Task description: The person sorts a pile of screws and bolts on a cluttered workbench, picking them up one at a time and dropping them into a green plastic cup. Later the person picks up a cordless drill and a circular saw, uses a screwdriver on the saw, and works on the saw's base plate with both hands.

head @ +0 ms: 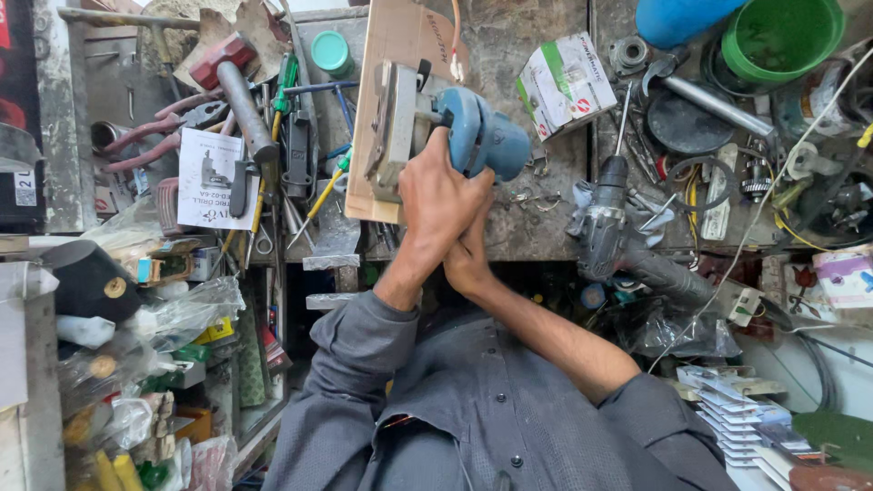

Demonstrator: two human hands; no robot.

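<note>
Cluttered with tools, the grey tabletop (536,195) carries a blue circular saw (455,132) lying on a brown board (386,55) near its front edge. The left hand (441,205) is closed over the saw's handle. The right hand (471,250) sits mostly hidden beneath the left, so its grip cannot be told. A grey drill (605,218) lies just right, a hammer (238,91) well left.
</note>
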